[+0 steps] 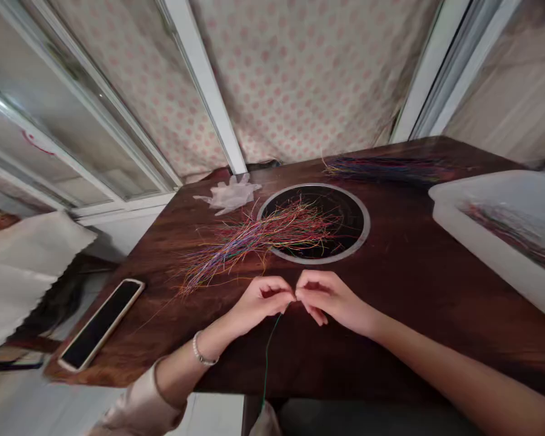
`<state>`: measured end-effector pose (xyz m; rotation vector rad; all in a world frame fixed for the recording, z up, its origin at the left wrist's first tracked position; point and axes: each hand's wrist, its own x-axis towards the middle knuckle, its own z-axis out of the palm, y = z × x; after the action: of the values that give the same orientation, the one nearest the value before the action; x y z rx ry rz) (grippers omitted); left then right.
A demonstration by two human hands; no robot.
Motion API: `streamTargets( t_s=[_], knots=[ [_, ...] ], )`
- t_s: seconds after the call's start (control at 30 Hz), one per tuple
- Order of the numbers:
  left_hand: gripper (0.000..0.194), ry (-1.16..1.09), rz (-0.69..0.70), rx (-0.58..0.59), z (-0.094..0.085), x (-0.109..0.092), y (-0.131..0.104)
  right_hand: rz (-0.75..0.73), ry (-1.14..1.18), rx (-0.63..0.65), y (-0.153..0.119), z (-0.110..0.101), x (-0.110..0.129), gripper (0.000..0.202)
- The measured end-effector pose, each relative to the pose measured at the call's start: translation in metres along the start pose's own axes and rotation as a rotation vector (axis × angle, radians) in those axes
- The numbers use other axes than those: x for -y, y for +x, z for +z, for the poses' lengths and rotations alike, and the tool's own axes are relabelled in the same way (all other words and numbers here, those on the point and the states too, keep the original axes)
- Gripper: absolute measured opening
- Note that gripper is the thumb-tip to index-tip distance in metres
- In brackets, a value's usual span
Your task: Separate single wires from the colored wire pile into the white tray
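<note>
Two bare hands meet just below the centre of the frame in my head view, over the near part of the dark wooden worktop (pixel 399 266). My left hand (pixel 264 298) has its grip together, thumb and forefinger pinched on a thin green strand (pixel 267 357) that hangs from it toward the bottom edge. My right hand (pixel 333 301) also has thumb and forefinger together, its tips right beside the left ones; anything between them is too small for me to tell. A beaded bracelet (pixel 202 351) circles the left wrist.

Just above the hands, a loose bundle of multicoloured strands (pixel 249 237) fans across the worktop, its right part lying over a dark round disc with a pale rim (pixel 367 225). Near the disc, at its upper left, I see a crumpled translucent plastic glove (pixel 233 195). A phone (pixel 100 325) lies dark-screened at lower left, well apart from the hands. Another bundle, darker (pixel 386 169), sits at upper right, and a white tub (pixel 490 254) at the right edge holds more strands (pixel 520 236). Behind the worktop, a pink-dotted curtain (pixel 309 79) hangs between pale frames (pixel 206 79).
</note>
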<state>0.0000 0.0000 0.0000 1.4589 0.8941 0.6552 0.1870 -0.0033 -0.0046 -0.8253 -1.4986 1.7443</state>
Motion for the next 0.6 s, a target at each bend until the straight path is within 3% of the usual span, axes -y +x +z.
streamTargets(
  t_s=[0.37, 0.6],
  knots=[
    [0.036, 0.097, 0.015, -0.026, 0.002, -0.0041, 0.0002, -0.088, -0.085, -0.057, -0.0025, 0.0041, -0.0016, 0.02],
    [0.025, 0.171, 0.085, -0.115, 0.008, -0.005, 0.0001, -0.174, -0.228, -0.176, -0.0027, 0.009, -0.0005, 0.021]
  ],
)
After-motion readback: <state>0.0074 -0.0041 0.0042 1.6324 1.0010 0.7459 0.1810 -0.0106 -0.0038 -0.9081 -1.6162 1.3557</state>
